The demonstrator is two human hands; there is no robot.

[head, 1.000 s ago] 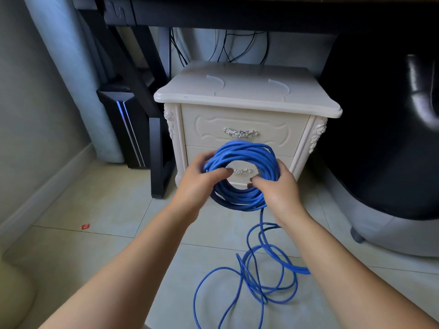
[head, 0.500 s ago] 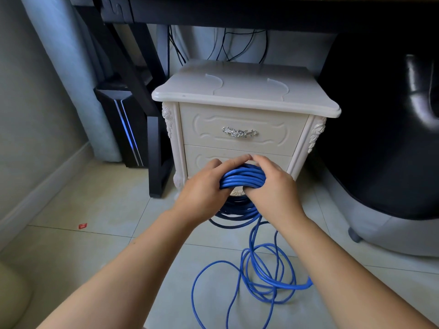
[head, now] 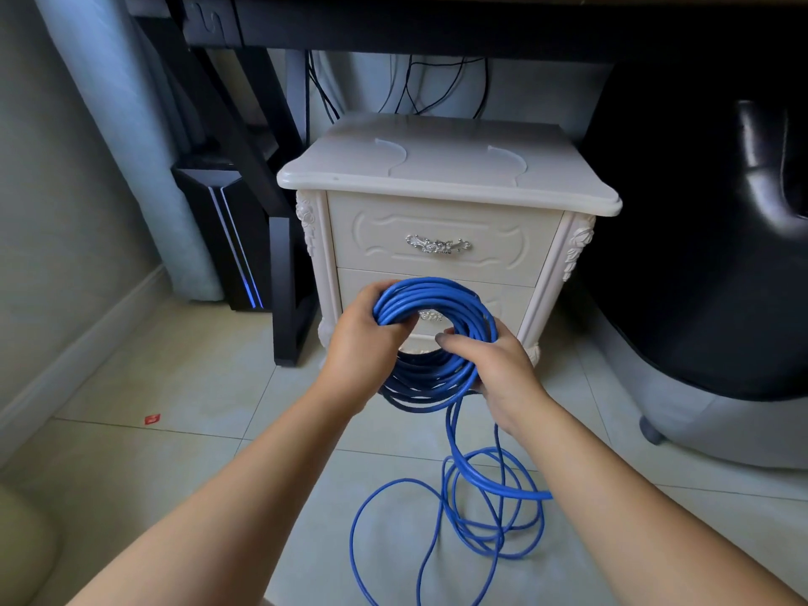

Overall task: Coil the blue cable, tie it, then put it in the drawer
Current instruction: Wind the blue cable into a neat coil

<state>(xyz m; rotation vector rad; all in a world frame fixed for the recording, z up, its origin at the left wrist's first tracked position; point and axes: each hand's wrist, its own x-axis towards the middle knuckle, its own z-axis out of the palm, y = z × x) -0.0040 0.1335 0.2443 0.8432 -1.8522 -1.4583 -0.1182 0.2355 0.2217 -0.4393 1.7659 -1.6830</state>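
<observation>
Left hand [head: 365,343]: grips blue cable [head: 437,343] coil, keeping loops bundled.
Right hand [head: 498,369]: grips opposite side (feeding slack).

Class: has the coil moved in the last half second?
Yes. The coil tipped upright; its top rose above the lower drawer handle, which it covered before and now rings.

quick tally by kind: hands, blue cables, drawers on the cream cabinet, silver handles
bare hands: 2 (left hand, right hand)
blue plastic cable: 1
cream carved drawers: 2 (upper drawer, lower drawer)
ornate silver metal handles: 2 (upper handle, lower handle)
total: 7
</observation>
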